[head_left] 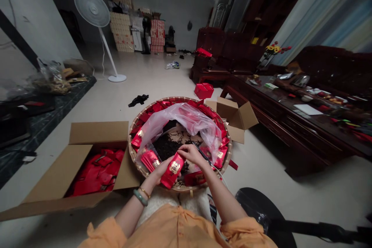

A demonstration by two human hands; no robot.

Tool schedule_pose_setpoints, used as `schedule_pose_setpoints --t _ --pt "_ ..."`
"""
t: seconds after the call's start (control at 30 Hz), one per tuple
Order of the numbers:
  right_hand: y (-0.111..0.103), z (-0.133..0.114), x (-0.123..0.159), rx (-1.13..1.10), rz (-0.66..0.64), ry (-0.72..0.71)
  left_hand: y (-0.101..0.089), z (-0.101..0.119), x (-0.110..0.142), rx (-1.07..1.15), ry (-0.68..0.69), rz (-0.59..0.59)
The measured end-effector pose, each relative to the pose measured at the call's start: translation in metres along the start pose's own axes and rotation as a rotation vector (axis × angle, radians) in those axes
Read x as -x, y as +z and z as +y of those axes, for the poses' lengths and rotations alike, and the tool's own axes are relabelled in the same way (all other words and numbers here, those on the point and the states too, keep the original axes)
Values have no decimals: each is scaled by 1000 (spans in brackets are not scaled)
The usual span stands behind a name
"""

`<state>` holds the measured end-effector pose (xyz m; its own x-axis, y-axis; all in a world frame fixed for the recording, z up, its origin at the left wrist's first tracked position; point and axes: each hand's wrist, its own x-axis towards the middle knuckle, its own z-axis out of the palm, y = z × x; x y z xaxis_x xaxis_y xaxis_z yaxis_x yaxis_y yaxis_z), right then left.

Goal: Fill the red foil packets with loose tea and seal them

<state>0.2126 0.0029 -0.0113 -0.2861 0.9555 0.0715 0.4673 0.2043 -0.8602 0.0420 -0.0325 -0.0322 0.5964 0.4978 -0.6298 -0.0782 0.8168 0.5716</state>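
A red packet with a gold label and dark lettering is held over the near side of a round woven basket. My left hand is wrapped round the packet's lower left side. At its upper end, the fingers of my right hand pinch the edge. Beneath my hands, dark dried leaves, which look like tea, lie inside an open clear plastic bag. More red packets line the basket's rim. A thin dark tool with a white cord lies beside my right hand.
On the left an open cardboard box holds many red packets. Another open box stands behind the basket's right side. A dark wooden table runs along the right. A white fan and a black round stool stand on the floor.
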Motion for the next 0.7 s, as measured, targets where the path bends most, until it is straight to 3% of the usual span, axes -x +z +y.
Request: schedule_pose_setpoints --t 0.1,0.17,0.23,0.33,0.4,0.47,0.53,0.7 --pt "-3 0 1 -8 38 -20 -3 1 -2 -5 17 -22" --pt "-5 2 0 -60 146 -9 -9 4 -5 -15 157 57" --pt "-9 5 -1 -186 306 49 -22 11 -7 -102 380 287" --pt "-18 7 -5 -552 570 159 -47 22 -5 -589 582 770" --pt "-27 5 -10 -827 725 149 -62 26 1 -730 616 882" --pt "-39 -1 -15 -1033 820 81 -72 26 6 -1147 570 1073" --pt "-49 -8 -18 -1152 819 32 -77 23 10 -1458 437 1139" --pt "-54 -13 -15 -1169 595 49 -75 19 9 -1679 229 1072"
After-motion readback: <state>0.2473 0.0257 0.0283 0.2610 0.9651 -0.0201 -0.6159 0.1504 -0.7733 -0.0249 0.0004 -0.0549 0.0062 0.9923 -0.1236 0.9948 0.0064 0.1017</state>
